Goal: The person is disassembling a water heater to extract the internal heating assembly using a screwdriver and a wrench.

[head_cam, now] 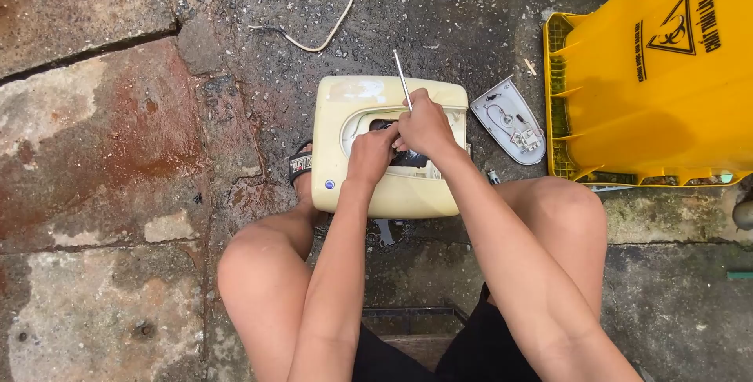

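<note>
Knees flank a cream casing; right hand grips a screwdriver, left hand pinches inside the opening

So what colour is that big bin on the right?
The bin is bright yellow with a black warning triangle, seen in the head view.

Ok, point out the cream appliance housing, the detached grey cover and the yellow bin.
cream appliance housing [337, 127], head view, left side of casing.
detached grey cover [514, 121], head view, inner face.
yellow bin [667, 107], head view, side wall.
</note>
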